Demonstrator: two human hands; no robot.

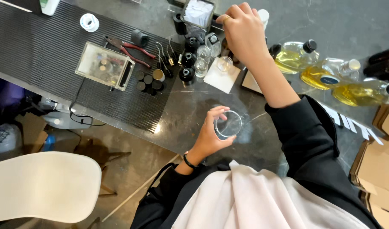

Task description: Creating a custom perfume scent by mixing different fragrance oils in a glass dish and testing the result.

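Observation:
My left hand [210, 135] is wrapped around a clear glass beaker [228, 125], held just above the near edge of the dark marble table [190, 110]. My right hand [242, 32] reaches to the far side of the table with its fingers curled over something small that I cannot make out, beside a wire basket of white tissues [198, 15]. A small clear glass [224, 63] stands on a white square card [222, 76] just under that hand. Small clear bottles [202, 61] and black caps [188, 59] stand to its left.
Three flat bottles of yellow liquid [326, 74] lie at the right. A clear plastic box [103, 65], red-handled pliers [133, 48] and a tape roll [89, 22] sit on a black ribbed mat [41, 55]. A white chair [41, 186] stands lower left, cardboard boxes [379, 169] at right.

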